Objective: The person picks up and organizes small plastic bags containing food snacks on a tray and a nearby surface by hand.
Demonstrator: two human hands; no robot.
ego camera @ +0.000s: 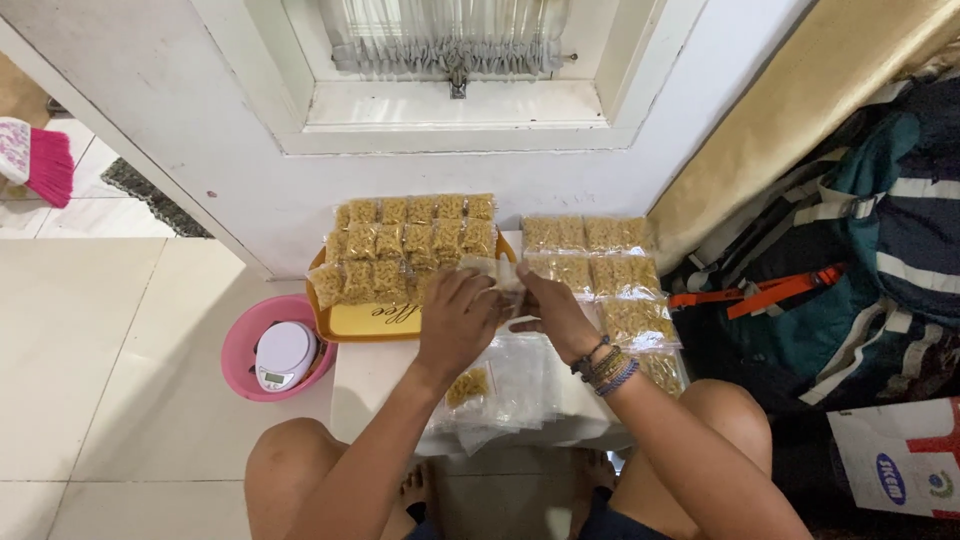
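Pale floor tiles (90, 340) run up to a white door (450, 160) with a curtained window, and against it stands a low white table (365, 385) at which a person sits with bare knees on either side. Both hands meet over the middle of the table: the left hand (458, 322) and the right hand (553, 312), the latter with beaded bracelets (603, 365) at the wrist, pinch the same small clear packet (500, 278) between their fingers, left gripping its near-left edge, right its right edge. That packet sits just above the fingertips, between the two hands, at the inner edge of a yellow tray (375, 322); it is a see-through plastic pouch, mostly covered by the fingers, so its filling is hard to make out. On the tray lie rows of filled packets (410, 240), each holding golden-brown curly snack pieces, overlapping like tiles. To the right, more filled packets (600, 275) lie in rows on the tabletop. Beneath the forearms sits a loose pile of clear bags (520, 385), one holding a few pieces. Left of the table, on the floor, a pink basin (240, 345) contains a white kitchen scale (283, 355). A dark backpack (860, 270) with orange straps leans at the right.
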